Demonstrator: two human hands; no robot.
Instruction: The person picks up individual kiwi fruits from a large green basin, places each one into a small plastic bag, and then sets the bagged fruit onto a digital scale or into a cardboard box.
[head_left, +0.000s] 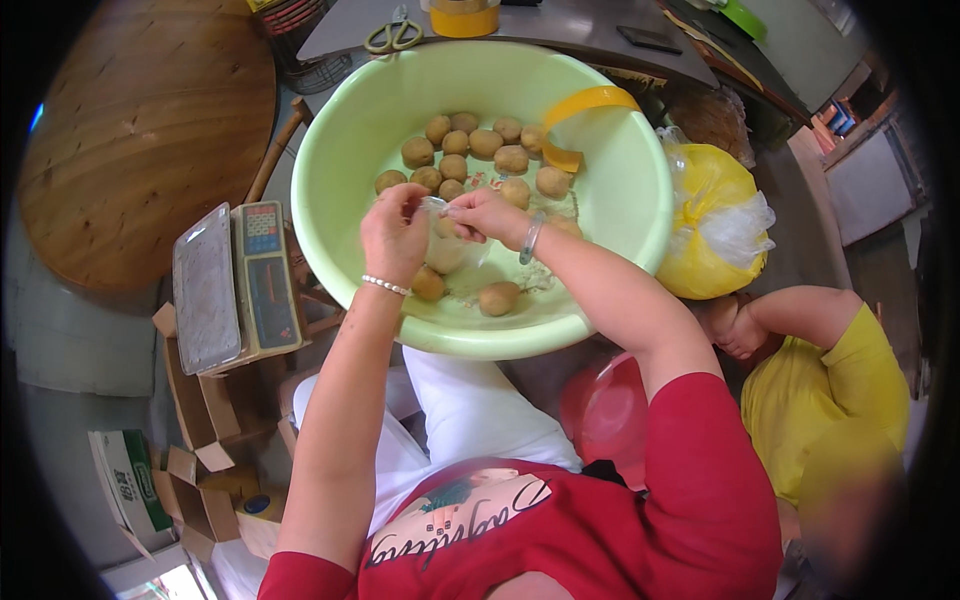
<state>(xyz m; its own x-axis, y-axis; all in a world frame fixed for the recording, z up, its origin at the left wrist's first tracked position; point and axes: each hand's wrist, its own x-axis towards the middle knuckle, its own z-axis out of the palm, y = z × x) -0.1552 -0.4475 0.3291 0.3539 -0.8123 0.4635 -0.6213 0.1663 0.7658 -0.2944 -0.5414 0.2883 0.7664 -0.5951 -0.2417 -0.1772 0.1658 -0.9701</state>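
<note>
My left hand (394, 234) and my right hand (491, 216) meet over a large pale green plastic tub (480, 341). Between them the gathered neck of a clear plastic bag (474, 253) is pinched in the fingers of both. Something round and pale brown shows through the film, partly hidden by my hands. Several round brown pieces of produce (486, 142), perhaps kiwifruit or potatoes, lie loose on the tub's floor, mostly at the far side. One brown piece (499, 298) rests near the front wall. Pale crumbs or dust lie around it.
A strip of yellow tape (592, 101) hangs from the tub's right rim. Beyond are scissors (394, 34), a tape roll (465, 19) and a dark flat device (649, 40). Left stands a scale (274, 292) above cardboard boxes (199, 495). Right are a yellow bag (709, 255) and a person (825, 382).
</note>
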